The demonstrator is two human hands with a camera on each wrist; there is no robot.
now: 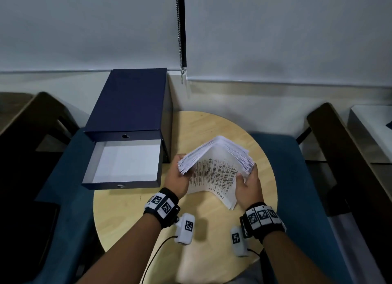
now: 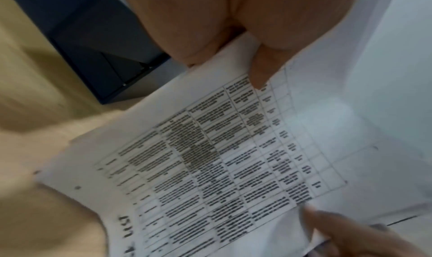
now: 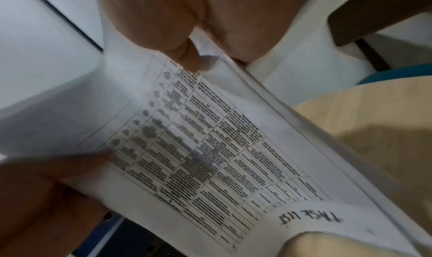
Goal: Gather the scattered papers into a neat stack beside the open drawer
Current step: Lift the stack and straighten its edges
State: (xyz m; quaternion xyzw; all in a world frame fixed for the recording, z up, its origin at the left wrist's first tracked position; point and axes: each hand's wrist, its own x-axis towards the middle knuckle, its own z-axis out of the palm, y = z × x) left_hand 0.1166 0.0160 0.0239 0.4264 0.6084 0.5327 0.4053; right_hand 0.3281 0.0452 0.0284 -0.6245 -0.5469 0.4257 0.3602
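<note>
A thick bundle of printed papers (image 1: 214, 167) stands on its lower edge on the round wooden table (image 1: 131, 220), arched upward in the middle. My left hand (image 1: 177, 177) grips its left edge and my right hand (image 1: 248, 187) grips its right edge. The sheet facing me carries a printed table (image 2: 210, 159) with handwriting near its lower edge (image 3: 311, 219). The dark blue drawer box (image 1: 131, 101) sits to the left, its open drawer (image 1: 125, 165) white inside and holding nothing I can see.
Blue chair seats (image 1: 61, 177) flank the table on both sides. A wooden chair arm (image 1: 343, 143) runs at the right. A roller blind with a bead chain (image 1: 180, 50) hangs behind. A white surface (image 1: 373, 122) lies at the far right.
</note>
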